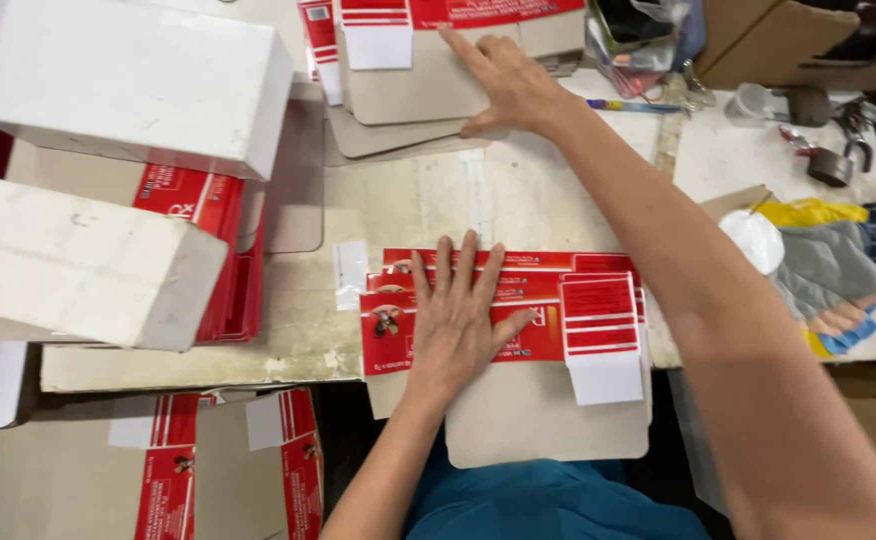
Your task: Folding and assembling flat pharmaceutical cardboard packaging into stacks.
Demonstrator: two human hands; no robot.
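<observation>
Head view: left hand [455, 325] covers flattened red carton [548, 330] print.

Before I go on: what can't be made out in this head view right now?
- Print under the left hand on the near flat red carton stack: covered by the palm.
- Far carton stack under the right hand: cut off by the top edge.
- Metal tools at far right: too small to identify.
</observation>
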